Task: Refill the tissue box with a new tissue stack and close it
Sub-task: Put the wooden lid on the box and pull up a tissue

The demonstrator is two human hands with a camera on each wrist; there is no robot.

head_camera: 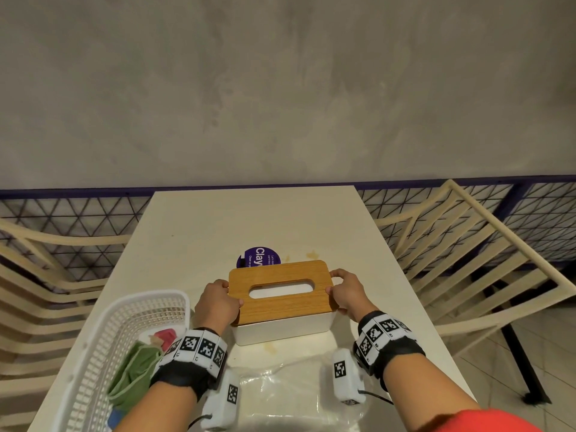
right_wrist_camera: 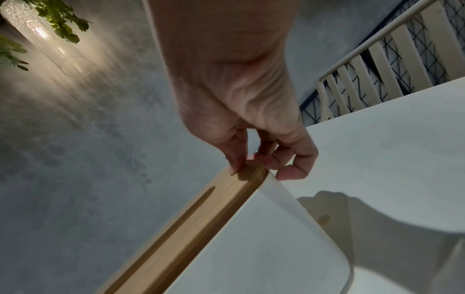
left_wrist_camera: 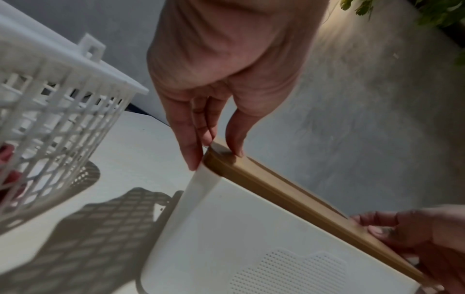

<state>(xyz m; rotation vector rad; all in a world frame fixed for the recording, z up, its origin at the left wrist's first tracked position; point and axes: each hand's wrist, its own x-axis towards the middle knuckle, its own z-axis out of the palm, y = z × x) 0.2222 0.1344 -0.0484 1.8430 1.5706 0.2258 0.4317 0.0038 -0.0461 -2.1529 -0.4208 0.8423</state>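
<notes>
We've got the left hand (head_camera: 218,302) and right hand (head_camera: 349,291) pinching the wooden lid's (head_camera: 280,289) ends atop the white tissue box (head_camera: 282,330), mid-table; uneven pressure could seat it crooked.

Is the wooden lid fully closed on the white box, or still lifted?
Not fully closed. The wooden lid sits askew over the white box, overhanging its left side, and both hands, left hand and right hand, grip its ends.

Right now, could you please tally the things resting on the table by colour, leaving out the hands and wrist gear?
White: 2, the tissue box base and the basket
Wooden brown: 1, the lid
Purple: 1, the round sticker
Clear: 1, the plastic wrapper
Total: 5
</notes>
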